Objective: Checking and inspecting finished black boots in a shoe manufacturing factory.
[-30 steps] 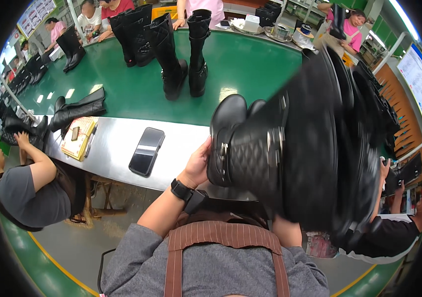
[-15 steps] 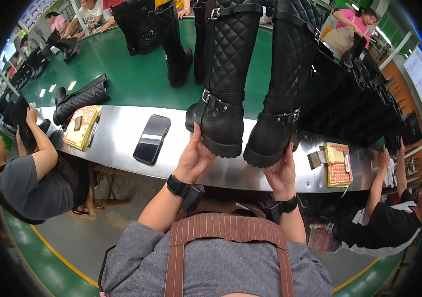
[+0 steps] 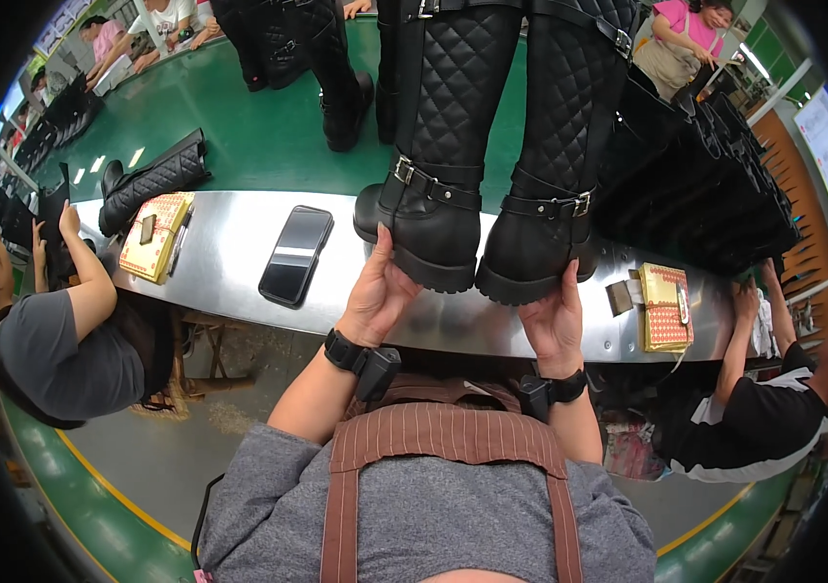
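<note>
As 2 black boots (image 3: 455, 146) rise upright above grip, left hand (image 3: 379, 299) and right hand (image 3: 556, 325) grasp heels (image 3: 437, 274).

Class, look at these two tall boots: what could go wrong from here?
The left boot and right boot might tip: the left grip and right grip sit low, by the heels, beneath tall shafts. The heels sit close together and could scuff each other. A boot toppling leftward might strike the phone on the steel strip.

Grey floor (image 3: 176, 466) with yellow line (image 3: 120, 494)
</note>
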A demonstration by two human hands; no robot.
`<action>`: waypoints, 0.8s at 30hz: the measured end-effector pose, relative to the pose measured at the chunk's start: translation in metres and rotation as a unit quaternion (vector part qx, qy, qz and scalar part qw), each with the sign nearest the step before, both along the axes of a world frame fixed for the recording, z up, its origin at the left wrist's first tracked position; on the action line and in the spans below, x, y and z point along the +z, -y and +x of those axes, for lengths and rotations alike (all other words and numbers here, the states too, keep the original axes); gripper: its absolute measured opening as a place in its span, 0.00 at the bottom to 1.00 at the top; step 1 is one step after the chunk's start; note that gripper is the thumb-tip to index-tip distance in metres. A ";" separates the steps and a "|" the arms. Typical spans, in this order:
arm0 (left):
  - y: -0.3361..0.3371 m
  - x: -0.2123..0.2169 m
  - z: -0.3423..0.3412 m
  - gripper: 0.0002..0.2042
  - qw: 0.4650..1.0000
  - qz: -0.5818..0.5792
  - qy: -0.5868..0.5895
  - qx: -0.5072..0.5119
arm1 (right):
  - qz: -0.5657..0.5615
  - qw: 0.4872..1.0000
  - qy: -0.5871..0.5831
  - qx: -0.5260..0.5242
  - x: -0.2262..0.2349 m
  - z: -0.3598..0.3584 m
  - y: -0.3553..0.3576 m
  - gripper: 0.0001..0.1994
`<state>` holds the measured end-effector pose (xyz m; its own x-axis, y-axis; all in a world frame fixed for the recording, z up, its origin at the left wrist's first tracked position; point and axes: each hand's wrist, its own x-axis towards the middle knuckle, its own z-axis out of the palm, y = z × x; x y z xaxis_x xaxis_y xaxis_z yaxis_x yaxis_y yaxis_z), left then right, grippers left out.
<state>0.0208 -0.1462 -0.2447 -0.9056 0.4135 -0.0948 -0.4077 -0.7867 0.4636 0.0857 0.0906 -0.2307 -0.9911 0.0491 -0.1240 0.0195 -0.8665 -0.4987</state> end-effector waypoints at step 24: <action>-0.002 -0.011 0.000 0.30 0.999 0.029 -0.006 -0.027 | 0.068 0.998 -0.017 0.008 -0.018 0.000 -0.005 0.29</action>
